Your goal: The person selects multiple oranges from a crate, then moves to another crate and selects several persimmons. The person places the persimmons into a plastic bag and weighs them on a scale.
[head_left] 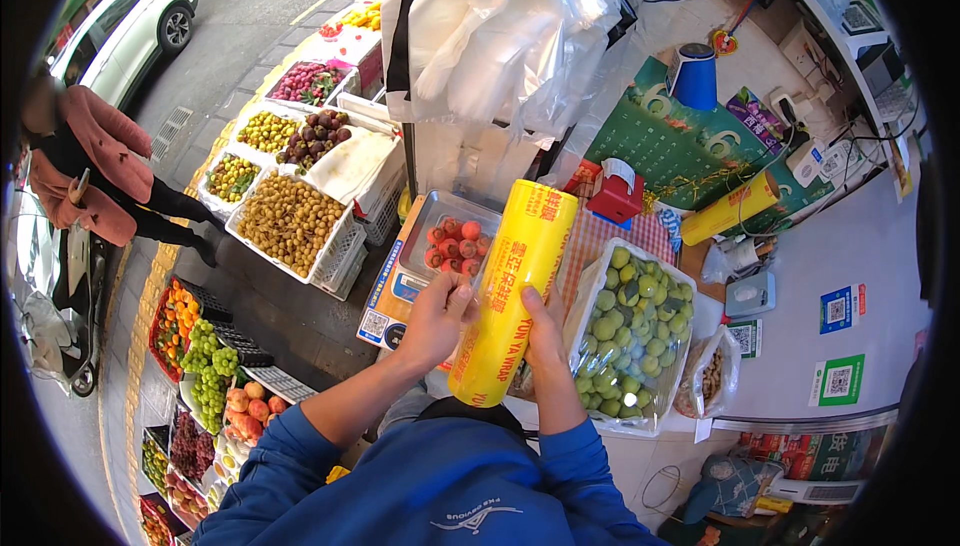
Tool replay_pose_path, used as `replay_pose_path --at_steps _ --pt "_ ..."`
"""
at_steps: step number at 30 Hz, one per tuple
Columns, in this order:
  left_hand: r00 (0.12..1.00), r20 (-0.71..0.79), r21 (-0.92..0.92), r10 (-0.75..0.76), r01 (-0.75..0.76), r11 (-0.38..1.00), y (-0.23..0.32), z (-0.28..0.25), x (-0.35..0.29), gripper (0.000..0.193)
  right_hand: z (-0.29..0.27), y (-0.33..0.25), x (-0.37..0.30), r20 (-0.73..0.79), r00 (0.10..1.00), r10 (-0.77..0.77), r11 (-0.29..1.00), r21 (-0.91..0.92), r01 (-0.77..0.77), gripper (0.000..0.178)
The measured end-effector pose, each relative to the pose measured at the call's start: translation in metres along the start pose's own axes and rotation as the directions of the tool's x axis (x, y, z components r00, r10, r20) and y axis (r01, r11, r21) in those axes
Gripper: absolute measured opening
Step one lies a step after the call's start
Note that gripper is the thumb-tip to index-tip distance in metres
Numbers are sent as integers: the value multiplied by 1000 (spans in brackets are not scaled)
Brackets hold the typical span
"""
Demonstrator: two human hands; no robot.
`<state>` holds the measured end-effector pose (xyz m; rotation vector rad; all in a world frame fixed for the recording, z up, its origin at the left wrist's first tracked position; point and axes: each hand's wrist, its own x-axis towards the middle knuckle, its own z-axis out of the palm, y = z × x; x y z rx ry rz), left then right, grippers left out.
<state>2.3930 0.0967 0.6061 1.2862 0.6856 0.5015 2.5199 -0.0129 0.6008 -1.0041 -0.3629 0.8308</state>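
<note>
A yellow roll of cling film [520, 286] with red print stands tilted in front of my chest. My right hand [548, 336] grips its right side, thumb lying on the front and the other fingers mostly hidden behind. At the left edge of the roll, my left hand [438, 321] is closed, thumb and fingers pressed together; whether it pinches a loose film end cannot be made out. Just beyond the left hand, a clear tray of red round fruit [458, 244] rests on a scale [408, 284]. To the right of the roll sits a white crate of round green fruit [632, 331].
Clear plastic bags [500, 36] hang ahead. A second yellow roll [732, 208] and a red box [614, 193] lie beyond the green fruit, with a bag of nuts [708, 371] beside it. Leftward are crates of brown fruit [285, 221], green grapes [208, 371], and a person [95, 161].
</note>
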Motion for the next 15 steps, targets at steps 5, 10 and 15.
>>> replay_pose_path --at_steps 5,10,15 --pt "964 72 -265 -256 266 927 19 6 13 12 -1 12 -1 -53 999 6 995 -103 -12 65" --pt "994 -13 -382 -107 94 919 20 18 23 11 -9 18 -6 -42 995 94 995 -26 -95 70" --pt "983 -160 -411 87 -147 900 7 15 13 13 -4 21 -8 -39 996 82 992 -91 -85 68"
